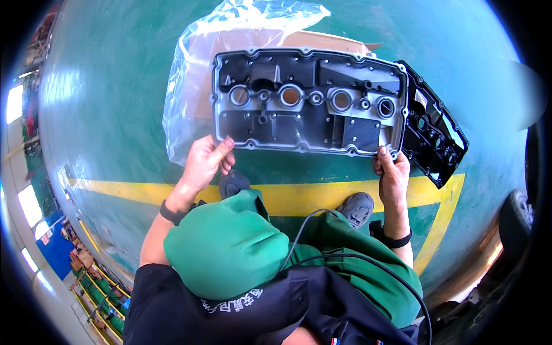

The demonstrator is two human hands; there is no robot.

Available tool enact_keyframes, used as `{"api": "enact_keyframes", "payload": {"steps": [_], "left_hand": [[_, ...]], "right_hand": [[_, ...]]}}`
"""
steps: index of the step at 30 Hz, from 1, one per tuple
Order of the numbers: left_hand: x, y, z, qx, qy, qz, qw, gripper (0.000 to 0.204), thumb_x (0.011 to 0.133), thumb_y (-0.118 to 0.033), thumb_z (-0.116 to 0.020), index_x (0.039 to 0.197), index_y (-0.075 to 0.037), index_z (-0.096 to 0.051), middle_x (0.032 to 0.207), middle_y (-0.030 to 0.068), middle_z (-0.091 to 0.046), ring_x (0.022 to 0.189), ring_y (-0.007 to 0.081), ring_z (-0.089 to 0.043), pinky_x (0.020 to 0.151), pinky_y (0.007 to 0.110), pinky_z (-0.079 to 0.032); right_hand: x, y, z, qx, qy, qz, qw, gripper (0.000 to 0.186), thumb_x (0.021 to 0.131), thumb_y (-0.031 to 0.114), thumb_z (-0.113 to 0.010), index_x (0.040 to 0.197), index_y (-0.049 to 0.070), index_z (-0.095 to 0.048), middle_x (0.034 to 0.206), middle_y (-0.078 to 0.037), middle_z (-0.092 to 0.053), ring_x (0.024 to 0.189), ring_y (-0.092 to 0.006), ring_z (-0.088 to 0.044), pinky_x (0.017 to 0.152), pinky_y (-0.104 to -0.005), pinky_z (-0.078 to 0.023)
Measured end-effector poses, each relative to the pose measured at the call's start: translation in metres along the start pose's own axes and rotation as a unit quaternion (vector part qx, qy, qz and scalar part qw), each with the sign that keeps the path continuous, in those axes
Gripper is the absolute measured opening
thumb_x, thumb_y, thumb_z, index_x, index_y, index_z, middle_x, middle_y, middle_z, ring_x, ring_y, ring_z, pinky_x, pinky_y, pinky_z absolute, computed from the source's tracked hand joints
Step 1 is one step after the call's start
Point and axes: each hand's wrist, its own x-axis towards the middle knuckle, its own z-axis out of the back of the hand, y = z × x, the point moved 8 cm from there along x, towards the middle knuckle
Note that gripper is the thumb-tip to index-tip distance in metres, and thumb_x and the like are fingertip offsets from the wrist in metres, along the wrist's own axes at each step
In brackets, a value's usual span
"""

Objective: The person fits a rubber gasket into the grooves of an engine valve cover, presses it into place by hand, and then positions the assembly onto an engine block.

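An engine valve cover (305,118), silver-rimmed with dark panels and a row of round holes, is held up in front of me with its ribbed inner side showing. My left hand (208,160) grips its lower left corner, thumb on the near face. At the lower right corner my right hand (394,172) pinches the rim, thumb on top and fingers partly hidden behind. Beyond the right end, a second, black valve cover (440,144) lies at a slant, partly covered by the held one.
Behind the held cover are a clear plastic bag (175,123) and cardboard (328,41) on the green floor (109,132). A yellow floor line (293,197) crosses by my shoes. A black cable (368,260) runs over my lap. A dark shoe (517,210) shows at the far right.
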Motion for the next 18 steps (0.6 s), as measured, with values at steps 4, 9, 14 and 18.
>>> {"api": "enact_keyframes", "payload": {"steps": [4, 9, 14, 18], "left_hand": [[-0.002, 0.005, 0.000, -0.001, -0.020, 0.001, 1.000, 0.035, 0.103, -0.036, -0.066, 0.088, -0.004, -0.063, 0.070, 0.0051, -0.066, 0.057, 0.0106, -0.062, 0.053, 0.024, -0.052], [0.000, 0.009, -0.012, -0.024, 0.018, 0.016, 0.999, 0.034, 0.096, -0.036, -0.075, 0.097, -0.003, -0.067, 0.081, 0.0061, -0.069, 0.067, 0.0124, -0.065, 0.055, 0.026, -0.054], [0.002, -0.004, -0.027, -0.088, -0.014, 0.003, 0.996, 0.038, 0.088, -0.030, -0.084, 0.108, -0.001, -0.070, 0.094, 0.0051, -0.071, 0.081, 0.0161, -0.069, 0.063, 0.028, -0.056], [0.004, -0.002, -0.032, -0.127, -0.043, -0.017, 0.991, 0.034, 0.089, -0.027, -0.083, 0.108, -0.002, -0.071, 0.092, 0.0051, -0.072, 0.080, 0.0161, -0.070, 0.064, 0.028, -0.056]], "right_hand": [[0.000, -0.007, -0.003, 0.008, 0.011, 0.002, 1.000, 0.022, 0.095, 0.024, -0.078, 0.092, 0.007, -0.063, 0.073, 0.002, -0.059, 0.061, -0.0063, -0.047, 0.056, -0.0221, -0.034], [-0.012, -0.035, -0.011, 0.125, 0.033, -0.066, 0.989, 0.029, 0.100, 0.035, -0.070, 0.096, 0.008, -0.058, 0.085, -0.002, -0.059, 0.070, -0.0098, -0.051, 0.061, -0.0256, -0.040], [-0.032, -0.048, -0.095, 0.003, 0.134, -0.143, 0.981, 0.040, 0.098, 0.041, -0.071, 0.102, 0.002, -0.064, 0.085, -0.004, -0.062, 0.072, -0.0116, -0.053, 0.064, -0.0262, -0.042], [-0.034, -0.041, -0.153, -0.014, 0.189, -0.178, 0.965, 0.040, 0.098, 0.040, -0.071, 0.099, 0.000, -0.068, 0.088, -0.005, -0.067, 0.072, -0.0098, -0.054, 0.066, -0.0255, -0.042]]}}
